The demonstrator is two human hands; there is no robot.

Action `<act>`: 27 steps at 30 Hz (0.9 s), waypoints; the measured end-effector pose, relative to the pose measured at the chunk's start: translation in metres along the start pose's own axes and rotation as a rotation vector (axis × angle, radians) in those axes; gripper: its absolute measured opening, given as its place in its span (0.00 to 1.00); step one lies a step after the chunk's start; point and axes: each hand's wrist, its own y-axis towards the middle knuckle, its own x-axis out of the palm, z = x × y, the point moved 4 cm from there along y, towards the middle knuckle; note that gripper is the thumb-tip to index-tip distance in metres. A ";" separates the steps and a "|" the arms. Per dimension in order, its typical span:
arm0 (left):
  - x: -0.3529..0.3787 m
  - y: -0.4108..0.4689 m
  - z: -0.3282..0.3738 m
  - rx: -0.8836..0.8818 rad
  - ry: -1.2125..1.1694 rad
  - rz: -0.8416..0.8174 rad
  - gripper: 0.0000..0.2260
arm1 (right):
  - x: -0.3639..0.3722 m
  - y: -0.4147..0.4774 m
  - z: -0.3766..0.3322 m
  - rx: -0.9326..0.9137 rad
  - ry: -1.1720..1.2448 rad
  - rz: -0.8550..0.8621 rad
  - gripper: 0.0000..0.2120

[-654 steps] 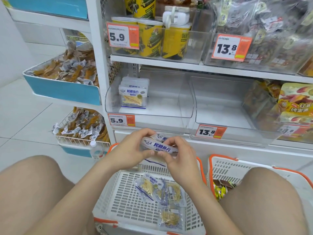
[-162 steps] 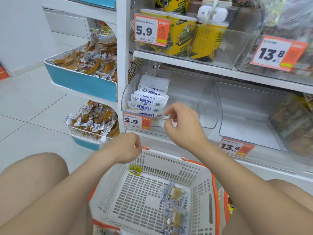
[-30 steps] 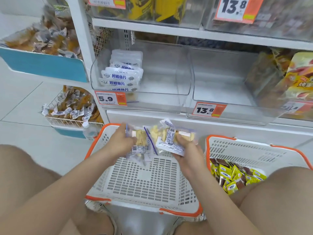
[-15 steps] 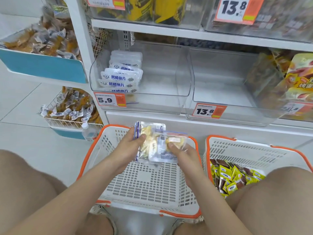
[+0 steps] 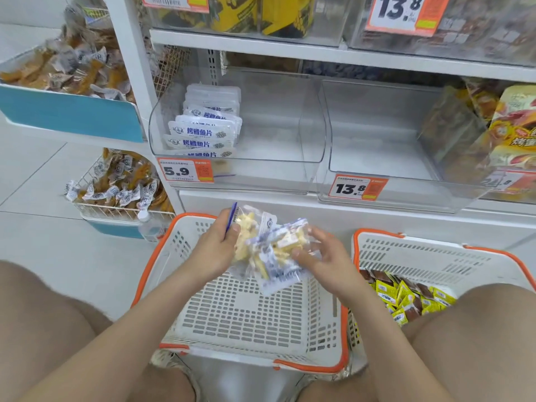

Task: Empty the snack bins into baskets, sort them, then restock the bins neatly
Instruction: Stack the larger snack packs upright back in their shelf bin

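On a white tiled floor [image 5: 58, 250] before store shelving [image 5: 131, 39], a white basket [image 5: 148, 276] is sitting between the person's knees. Above it, a blurred bundle of clear snack packets [image 5: 268, 252] is slanting from far left to near right. The left hand [image 5: 216, 248] is curling its fingers round the left edge, and the right hand [image 5: 326, 261] is pinching the right side.

Row of fish-slice packets [image 5: 203, 134] in clear bin [image 5: 290, 169] longer than twenty seconds ago. Loose packets [image 5: 266, 250], lying in white basket [image 5: 150, 274] five seconds back, now up in left hand [image 5: 216, 245] and right hand [image 5: 322, 258], splayed apart, no longer stacked flat.
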 end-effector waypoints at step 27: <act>-0.005 0.007 -0.019 -0.428 -0.323 0.058 0.17 | 0.003 -0.013 -0.028 -0.527 -0.134 0.361 0.16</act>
